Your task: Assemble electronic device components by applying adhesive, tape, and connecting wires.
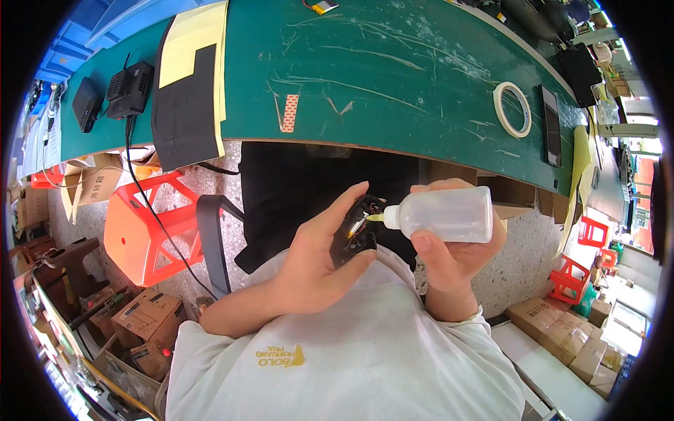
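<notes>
A small black part (357,235) is gripped in the left hand (316,263), fingers curled closed round it, just in front of the green workbench (393,77) edge. A translucent squeeze bottle (444,214) is clasped by the right hand (456,252), its nozzle laid against the part's inner side (the exact spot is too small to tell). The dispensing step appears to be in hand. A light, steady squeeze is called for next.

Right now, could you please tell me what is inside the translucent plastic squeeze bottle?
The translucent plastic squeeze bottle, held in the right hand, looks pale and cloudy; no liquid level shows, and fingers cover its underside.
</notes>
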{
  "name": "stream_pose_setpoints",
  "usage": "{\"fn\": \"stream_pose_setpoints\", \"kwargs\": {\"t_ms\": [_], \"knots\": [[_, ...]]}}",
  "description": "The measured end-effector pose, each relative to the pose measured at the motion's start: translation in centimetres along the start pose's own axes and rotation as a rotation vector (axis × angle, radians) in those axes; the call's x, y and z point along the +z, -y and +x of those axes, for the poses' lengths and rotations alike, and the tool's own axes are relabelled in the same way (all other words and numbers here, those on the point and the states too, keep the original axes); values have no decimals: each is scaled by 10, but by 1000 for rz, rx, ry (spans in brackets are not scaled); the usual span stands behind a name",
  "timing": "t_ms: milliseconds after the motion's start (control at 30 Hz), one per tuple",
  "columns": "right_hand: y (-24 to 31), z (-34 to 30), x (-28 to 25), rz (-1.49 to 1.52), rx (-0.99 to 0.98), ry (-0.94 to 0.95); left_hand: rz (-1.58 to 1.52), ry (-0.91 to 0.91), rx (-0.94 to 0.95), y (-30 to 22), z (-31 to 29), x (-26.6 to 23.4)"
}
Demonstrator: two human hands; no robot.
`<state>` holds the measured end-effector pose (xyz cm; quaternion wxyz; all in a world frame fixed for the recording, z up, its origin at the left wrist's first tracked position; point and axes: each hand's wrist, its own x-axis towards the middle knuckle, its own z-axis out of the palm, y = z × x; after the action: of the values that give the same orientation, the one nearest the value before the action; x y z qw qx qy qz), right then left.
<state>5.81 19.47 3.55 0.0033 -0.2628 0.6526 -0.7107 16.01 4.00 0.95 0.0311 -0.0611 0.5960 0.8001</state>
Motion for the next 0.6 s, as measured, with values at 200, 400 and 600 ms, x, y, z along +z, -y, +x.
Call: {"fn": "stream_pose_setpoints", "kwargs": {"t_ms": [200, 400, 600], "knots": [[0, 6, 3, -137, -97, 81, 113, -46, 92, 6, 1, -4], [0, 6, 7, -191, -119, 67, 148, -17, 101, 4, 2, -2], [5, 5, 6, -301, -144, 109, 125, -7, 110, 5, 2, -4]]}}
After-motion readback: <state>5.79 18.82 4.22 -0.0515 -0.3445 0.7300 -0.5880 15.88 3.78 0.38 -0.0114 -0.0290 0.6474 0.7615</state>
